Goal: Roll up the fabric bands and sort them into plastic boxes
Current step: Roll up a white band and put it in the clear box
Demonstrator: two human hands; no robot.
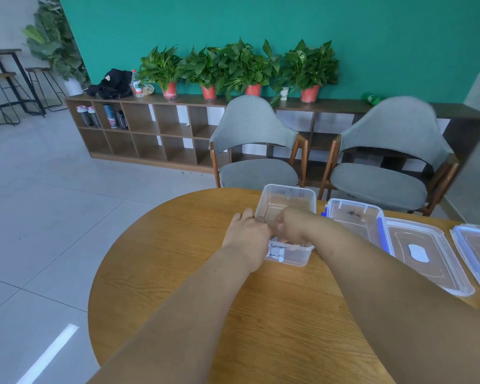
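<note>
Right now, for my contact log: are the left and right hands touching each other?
Touching. The head view shows the left hand meeting the right hand at the fingers above the near clear box, with no gap between them.

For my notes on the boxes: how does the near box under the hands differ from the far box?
The near box has a white label on its front; the far box shows none. The far box looks larger than the near box. The left hand and right hand cover much of the near box; the far box looks empty. Both are clear and lidless.
</note>
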